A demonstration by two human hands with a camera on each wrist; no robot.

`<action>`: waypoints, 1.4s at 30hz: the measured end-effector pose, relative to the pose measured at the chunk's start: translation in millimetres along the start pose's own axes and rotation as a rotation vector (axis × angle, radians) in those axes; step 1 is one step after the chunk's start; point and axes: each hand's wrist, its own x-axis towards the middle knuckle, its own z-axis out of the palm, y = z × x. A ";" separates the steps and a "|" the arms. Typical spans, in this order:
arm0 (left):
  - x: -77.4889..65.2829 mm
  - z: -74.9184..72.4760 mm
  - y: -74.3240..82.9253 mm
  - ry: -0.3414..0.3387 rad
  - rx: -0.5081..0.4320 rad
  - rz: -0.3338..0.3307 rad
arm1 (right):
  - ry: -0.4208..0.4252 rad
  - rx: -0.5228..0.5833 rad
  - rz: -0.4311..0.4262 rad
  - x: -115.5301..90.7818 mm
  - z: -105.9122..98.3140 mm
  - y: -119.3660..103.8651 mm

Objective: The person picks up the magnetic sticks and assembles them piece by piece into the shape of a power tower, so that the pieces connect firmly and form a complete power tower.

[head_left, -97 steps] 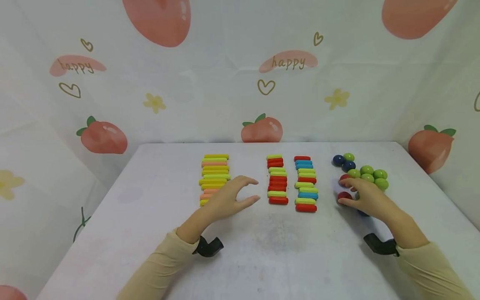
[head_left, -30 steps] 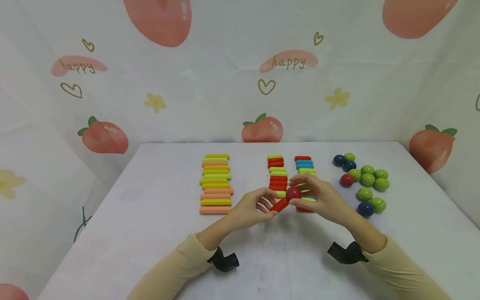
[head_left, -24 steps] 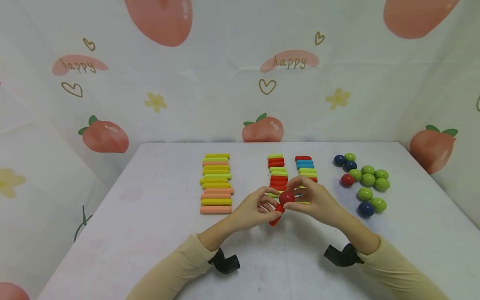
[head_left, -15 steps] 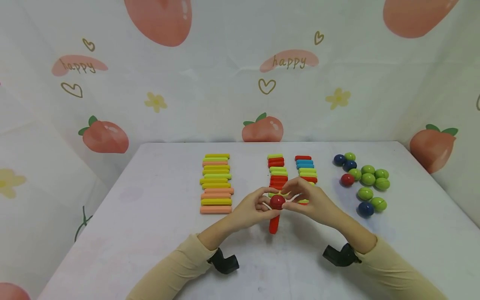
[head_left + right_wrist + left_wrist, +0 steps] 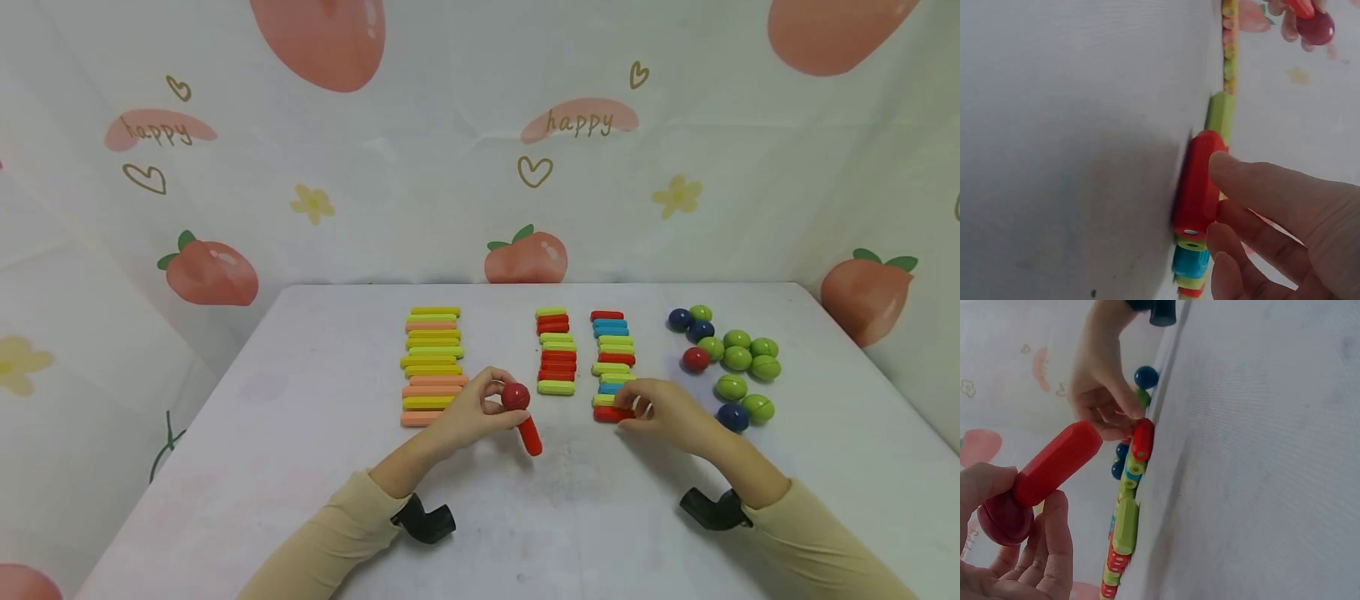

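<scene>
My left hand point(image 5: 468, 414) grips a red stick point(image 5: 530, 435) joined to a red ball point(image 5: 515, 396), above the table. In the left wrist view the thumb and fingers pinch this red stick point(image 5: 1060, 461) beside the red ball point(image 5: 1007, 519). My right hand point(image 5: 670, 414) is at the near end of the right column of sticks. Its thumb and curled fingers pinch the right end of another red stick point(image 5: 611, 414). In the right wrist view the thumb lies on that red stick point(image 5: 1199, 184), which rests against the row; the far fingertips are partly hidden.
Yellow, green and salmon sticks point(image 5: 432, 381) form a column at left. A middle column of green and red sticks point(image 5: 557, 367) and the right column point(image 5: 615, 350) lie nearby. Green balls point(image 5: 737, 358), blue balls point(image 5: 732, 417) and one red ball point(image 5: 695, 359) lie at the right.
The red ball came from the right and was joined to the red stick between both hands. My right hand then let go and moved right to another stick; my left moved left with the joined piece.
</scene>
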 end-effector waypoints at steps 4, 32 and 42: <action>0.2 -0.4 -1.2 -0.011 -0.001 0.001 | -0.030 -0.063 0.067 2.0 3.8 -3.0; 1.8 21.9 -2.0 -0.188 0.101 0.020 | 0.052 0.282 -0.217 11.7 7.0 -44.3; 5.1 25.4 -3.2 -0.131 0.183 0.046 | 0.129 0.230 -0.145 4.7 -4.8 -26.7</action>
